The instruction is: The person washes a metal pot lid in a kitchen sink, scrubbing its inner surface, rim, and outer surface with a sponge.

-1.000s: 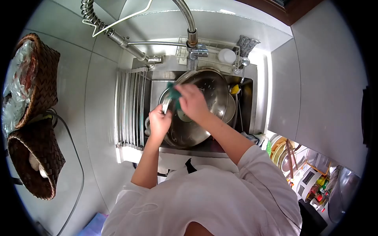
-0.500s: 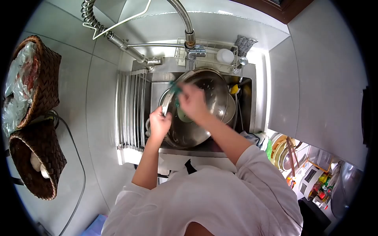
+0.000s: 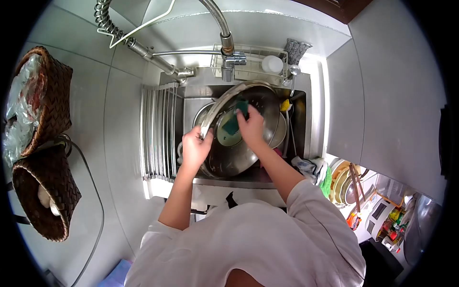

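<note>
A large stainless steel bowl [image 3: 227, 162] lies tilted in the sink [image 3: 299, 136], its left rim raised. My left hand [image 3: 196, 146] is closed around that rim, thumb on the inner side. Inside the bowl, my right hand [image 3: 252, 125] pinches a dark green scouring pad [image 3: 233, 122], which lies over the bowl's inner wall. White suds dot the metal near the far rim. A pale green round patch [image 3: 225, 137] shows behind the pad. Other metal dishes, partly hidden, sit beneath and beside the bowl.
A metal drying rack [image 3: 158, 134] covers the sink's left side. The faucet [image 3: 228, 62] hangs over the back edge, before a wire basket with a white cup [image 3: 272, 64]. A yellow-headed brush [image 3: 285, 105] and cloths [image 3: 311, 167] are at the right. Woven baskets [image 3: 52, 95] hang left.
My right hand has moved with the scouring pad from the bowl's left rim rightward and down into its inside. My left hand keeps its grip on the rim.
</note>
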